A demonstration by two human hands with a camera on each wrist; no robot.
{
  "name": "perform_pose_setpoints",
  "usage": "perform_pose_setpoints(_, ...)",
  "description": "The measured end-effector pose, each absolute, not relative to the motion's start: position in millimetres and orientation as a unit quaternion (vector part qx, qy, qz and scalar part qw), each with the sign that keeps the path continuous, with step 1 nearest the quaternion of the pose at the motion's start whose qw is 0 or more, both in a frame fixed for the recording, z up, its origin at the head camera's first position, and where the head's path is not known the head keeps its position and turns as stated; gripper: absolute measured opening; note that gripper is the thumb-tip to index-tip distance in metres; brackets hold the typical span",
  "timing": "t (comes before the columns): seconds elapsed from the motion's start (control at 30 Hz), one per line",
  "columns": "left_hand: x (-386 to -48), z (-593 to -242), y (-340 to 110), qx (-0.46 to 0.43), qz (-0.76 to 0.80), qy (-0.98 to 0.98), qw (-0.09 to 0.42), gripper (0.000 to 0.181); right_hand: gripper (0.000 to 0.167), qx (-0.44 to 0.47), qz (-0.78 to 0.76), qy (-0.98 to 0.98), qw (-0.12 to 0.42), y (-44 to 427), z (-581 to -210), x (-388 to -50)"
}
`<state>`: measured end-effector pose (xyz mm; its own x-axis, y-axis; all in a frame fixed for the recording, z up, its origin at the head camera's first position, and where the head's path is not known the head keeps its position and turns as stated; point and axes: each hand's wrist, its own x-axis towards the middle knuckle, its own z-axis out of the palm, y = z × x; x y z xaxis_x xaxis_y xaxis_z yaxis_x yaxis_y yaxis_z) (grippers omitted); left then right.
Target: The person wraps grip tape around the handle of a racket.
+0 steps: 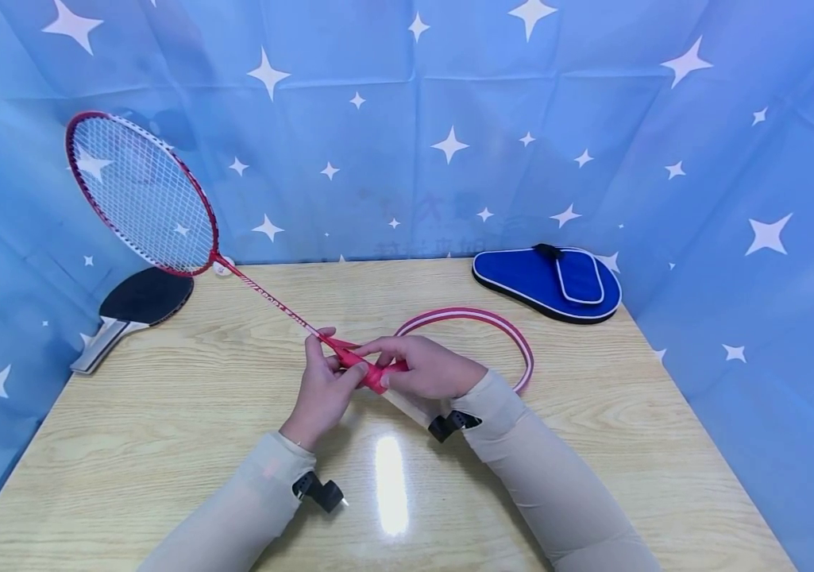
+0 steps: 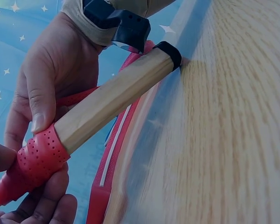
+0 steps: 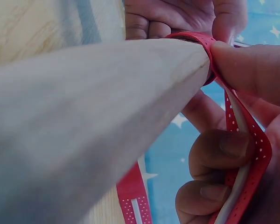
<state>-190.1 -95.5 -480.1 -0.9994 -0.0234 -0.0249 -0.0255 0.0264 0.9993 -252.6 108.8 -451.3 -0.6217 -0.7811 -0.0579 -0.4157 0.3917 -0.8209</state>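
Observation:
A red badminton racket [image 1: 274, 303] is held up at a slant, its strung head at the upper left. Perforated red tape [image 2: 39, 156] wraps the upper part of its handle; the lower handle [image 2: 116, 95] is bare wood with a black end cap. My left hand [image 1: 322, 395] grips the racket at the top of the wrapped part, thumb and fingers around it. My right hand [image 1: 431, 368] pinches the tape at the edge of the wrap, and its curled fingers hold the loose strip [image 3: 256, 154]. From there the strip loops onto the table [image 1: 526, 349].
A black table tennis paddle [image 1: 145, 298] lies at the table's back left, with a white ball [image 1: 224, 267] near it. At the back right lies a blue paddle case [image 1: 521, 272]. A blue curtain [image 1: 349, 135] with white stars hangs behind the wooden table [image 1: 185, 421].

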Motion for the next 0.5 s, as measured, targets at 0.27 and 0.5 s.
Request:
perform_pose_setpoints(0.27, -189.5, -480.1, -96.1, -0.019, 0.674, 0.739, 0.009, 0.073, 0.052, -0.369, -0.406, 0.808, 0.216, 107.6, -452.1, -253.1)
perform_pose_setpoints(0.5, -190.6, -480.6, -95.8, -0.018, 0.68, 0.733, 0.005, 0.07, 0.054, -0.376, -0.399, 0.805, 0.228, 109.7, -449.6, -251.8)
